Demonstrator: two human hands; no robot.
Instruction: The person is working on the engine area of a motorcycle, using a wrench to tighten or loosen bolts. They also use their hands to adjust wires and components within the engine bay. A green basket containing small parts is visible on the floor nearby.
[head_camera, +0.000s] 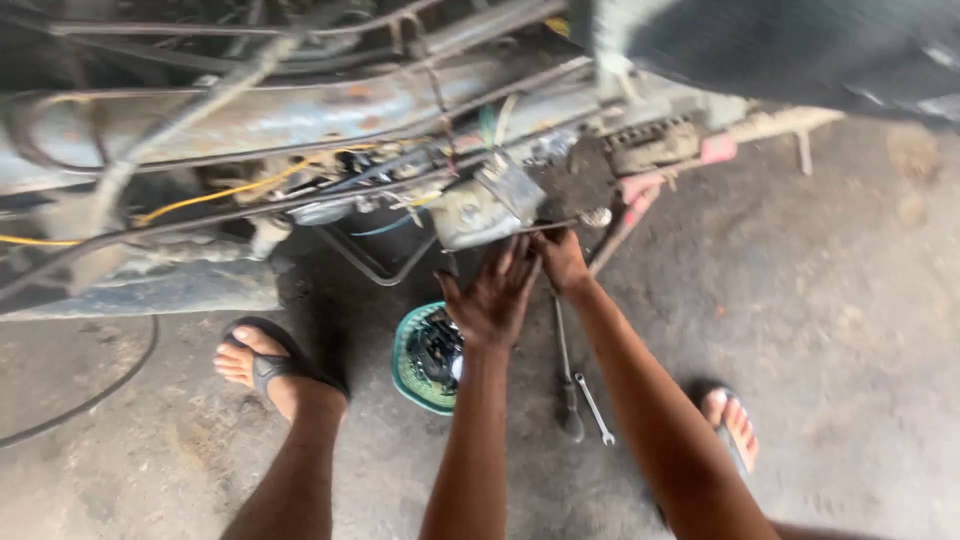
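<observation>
My left hand (490, 295) reaches up with fingers spread, its fingertips touching the underside of a grimy metal part (480, 210) hanging from the vehicle's frame. My right hand (560, 258) sits just beside it, fingers curled against the same part near a small round bolt head (596, 216). What the right fingers grip is hidden. Both forearms rise from the bottom of the view. A dirty dark block (585, 175) sits right above the hands.
A green basket (407, 360) with dark parts stands on the concrete floor by my left arm. A long-handled tool (566, 375) and a small wrench (594, 408) lie between my arms. My sandalled feet (262, 365) flank them. Cables and yellow wires (230, 190) run along the frame.
</observation>
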